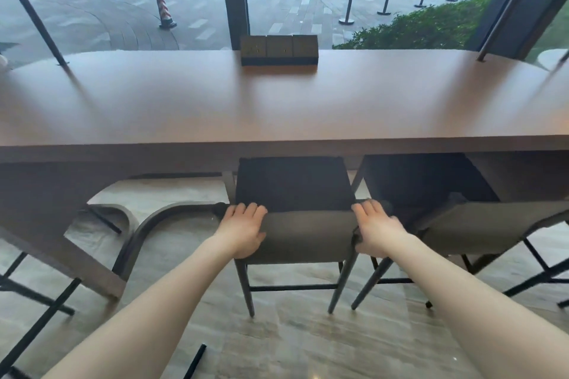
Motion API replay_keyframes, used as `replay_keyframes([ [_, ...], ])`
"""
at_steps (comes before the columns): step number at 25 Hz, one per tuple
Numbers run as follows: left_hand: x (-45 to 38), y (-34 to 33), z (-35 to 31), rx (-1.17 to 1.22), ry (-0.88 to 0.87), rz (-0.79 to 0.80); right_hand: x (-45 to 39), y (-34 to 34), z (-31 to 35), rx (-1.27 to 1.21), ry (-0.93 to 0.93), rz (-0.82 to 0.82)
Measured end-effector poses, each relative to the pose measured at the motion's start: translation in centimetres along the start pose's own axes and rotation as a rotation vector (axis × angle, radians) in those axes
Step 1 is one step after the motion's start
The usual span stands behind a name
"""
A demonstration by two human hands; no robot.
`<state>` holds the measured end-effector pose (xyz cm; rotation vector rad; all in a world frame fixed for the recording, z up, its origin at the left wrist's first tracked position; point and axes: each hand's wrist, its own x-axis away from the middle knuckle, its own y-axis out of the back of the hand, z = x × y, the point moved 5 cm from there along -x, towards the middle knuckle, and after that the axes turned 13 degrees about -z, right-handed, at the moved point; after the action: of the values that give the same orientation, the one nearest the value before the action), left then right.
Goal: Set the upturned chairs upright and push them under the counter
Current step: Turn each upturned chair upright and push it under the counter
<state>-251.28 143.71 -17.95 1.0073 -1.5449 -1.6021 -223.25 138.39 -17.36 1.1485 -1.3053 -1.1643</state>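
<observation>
Left hand (243,229) and right hand (377,229) grip an upright chair's backrest (308,235) at the counter (277,101); second chair (480,228) close on the right

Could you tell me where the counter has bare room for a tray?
The counter is bare left and right of the socket box and along its near edge. Only that box and the slanted rods at the far corners take space.

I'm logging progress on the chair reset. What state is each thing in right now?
Middle chair: upright, seat partly under the counter.
Right chair: upright, seat partly under the counter.
Left hand: gripping the middle chair's backrest.
Right hand: gripping the same backrest.
Counter: bears a dark socket box.
</observation>
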Motion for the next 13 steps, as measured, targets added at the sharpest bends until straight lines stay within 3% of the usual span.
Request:
replay_keyframes([
  [3, 0.0, -1.0, -0.4, -0.031, 0.048, 0.052, -0.3, -0.9, 0.6, -0.048, -0.067, 0.065],
  [9, -1.1, -1.6, -0.1, -0.008, 0.097, 0.048, -1.0, -1.9, 0.2, -0.120, -0.074, 0.033],
  [13, 2.8, -1.5, -1.4, 0.070, 0.215, -0.163, -1.0, -1.5, 0.3, -0.108, -0.075, 0.080],
])
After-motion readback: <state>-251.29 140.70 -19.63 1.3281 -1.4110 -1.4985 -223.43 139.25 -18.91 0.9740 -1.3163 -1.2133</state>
